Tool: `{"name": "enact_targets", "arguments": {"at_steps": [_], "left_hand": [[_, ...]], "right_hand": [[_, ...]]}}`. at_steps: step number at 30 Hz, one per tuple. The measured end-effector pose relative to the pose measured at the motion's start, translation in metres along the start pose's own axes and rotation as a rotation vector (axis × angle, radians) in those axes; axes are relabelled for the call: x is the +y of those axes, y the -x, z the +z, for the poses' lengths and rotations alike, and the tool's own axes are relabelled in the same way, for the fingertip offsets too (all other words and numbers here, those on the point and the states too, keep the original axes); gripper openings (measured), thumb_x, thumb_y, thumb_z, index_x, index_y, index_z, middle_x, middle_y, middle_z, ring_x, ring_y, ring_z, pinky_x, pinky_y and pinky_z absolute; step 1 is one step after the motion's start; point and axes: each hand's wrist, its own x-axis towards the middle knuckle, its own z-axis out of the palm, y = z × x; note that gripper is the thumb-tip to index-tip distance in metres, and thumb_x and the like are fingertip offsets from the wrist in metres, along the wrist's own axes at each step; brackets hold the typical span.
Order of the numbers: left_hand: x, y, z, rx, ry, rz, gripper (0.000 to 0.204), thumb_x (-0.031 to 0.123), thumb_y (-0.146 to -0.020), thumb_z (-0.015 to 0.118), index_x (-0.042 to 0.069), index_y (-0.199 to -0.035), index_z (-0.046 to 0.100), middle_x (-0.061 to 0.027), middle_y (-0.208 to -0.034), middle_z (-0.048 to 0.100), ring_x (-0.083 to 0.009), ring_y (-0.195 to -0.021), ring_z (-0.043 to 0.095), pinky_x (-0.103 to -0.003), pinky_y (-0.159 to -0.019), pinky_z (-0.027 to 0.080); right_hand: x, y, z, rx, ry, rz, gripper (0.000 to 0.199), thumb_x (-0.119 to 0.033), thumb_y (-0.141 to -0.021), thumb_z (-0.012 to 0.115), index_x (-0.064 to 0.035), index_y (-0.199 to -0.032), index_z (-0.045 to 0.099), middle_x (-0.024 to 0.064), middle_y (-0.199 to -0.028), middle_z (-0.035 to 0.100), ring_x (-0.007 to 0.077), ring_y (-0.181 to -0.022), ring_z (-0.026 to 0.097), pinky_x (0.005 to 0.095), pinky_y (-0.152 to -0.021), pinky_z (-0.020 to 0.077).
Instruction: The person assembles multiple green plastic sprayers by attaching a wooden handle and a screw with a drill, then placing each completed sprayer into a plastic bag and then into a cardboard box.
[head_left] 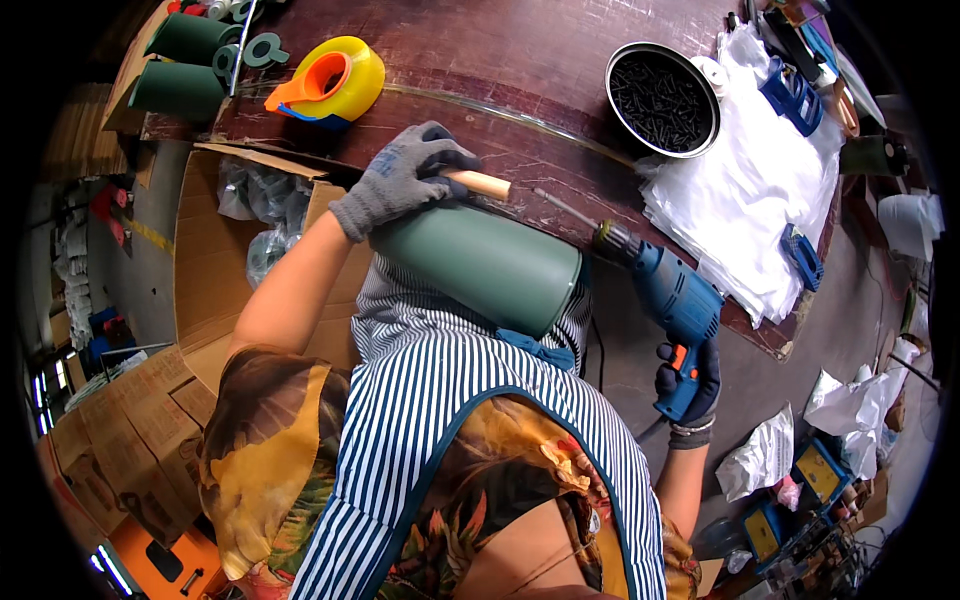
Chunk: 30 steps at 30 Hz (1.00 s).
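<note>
Head view, left hand: the gloved left hand (400, 180) was clamped on a wooden handle (478, 184) at the far end of the green cylinder (480, 265), its grip closed round the stick.
Head view, cylinder: it lay tilted between the person's body and the near edge of the table (480, 60).
Head view, right hand: the right hand (688, 385) gripped the blue power drill (672, 300) tight, bit (565, 208) aimed left toward the handle.
Head view, surroundings: a round tin of dark screws (663, 98) sat far right, beside white bags (745, 210); a yellow tape dispenser (330, 80) far left.
Doing it well: as I judge it, brace the cylinder firmly and keep the bit square to the handle.
</note>
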Motion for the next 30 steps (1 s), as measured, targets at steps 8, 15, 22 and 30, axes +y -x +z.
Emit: {"name": "enact_targets", "arguments": {"at_steps": [8,15,22,30], "left_hand": [[0.006,-0.005,0.002,-0.131,0.368,-0.055,0.049,0.004,-0.080,0.067,0.004,-0.129,0.064,-0.0106,-0.130,0.068,-0.0234,-0.123,0.062,-0.037,-0.109,0.044],[0.001,-0.007,0.002,-0.164,0.437,-0.056,0.048,0.001,-0.082,0.065,0.002,-0.130,0.062,-0.0108,-0.129,0.066,-0.0234,-0.123,0.061,-0.038,-0.110,0.044],[-0.002,-0.007,0.000,-0.168,0.589,-0.151,0.050,0.001,-0.083,0.065,0.000,-0.132,0.059,-0.0123,-0.131,0.062,-0.0228,-0.126,0.058,-0.038,-0.112,0.043],[-0.007,-0.005,0.001,-0.156,0.547,-0.149,0.049,0.005,-0.084,0.066,0.001,-0.132,0.060,-0.0117,-0.128,0.063,-0.0227,-0.124,0.058,-0.038,-0.111,0.043]], "right_hand": [[-0.031,0.003,0.002,0.050,0.047,0.117,0.063,-0.052,-0.105,0.043,0.0024,-0.136,0.052,0.0240,-0.109,0.069,0.0283,-0.065,0.068,0.0325,-0.057,0.0575],[-0.038,-0.005,0.030,0.164,0.068,0.141,0.058,-0.049,-0.106,0.043,0.0030,-0.128,0.056,0.0234,-0.101,0.070,0.0245,-0.057,0.064,0.0290,-0.050,0.0535],[-0.039,-0.035,0.054,0.080,0.100,0.204,0.059,-0.048,-0.107,0.042,0.0026,-0.136,0.051,0.0243,-0.107,0.069,0.0250,-0.061,0.067,0.0283,-0.050,0.0548],[-0.039,-0.036,0.057,0.031,0.216,0.150,0.061,-0.046,-0.105,0.049,0.0056,-0.137,0.049,0.0252,-0.112,0.068,0.0240,-0.066,0.069,0.0288,-0.054,0.0568]]}}
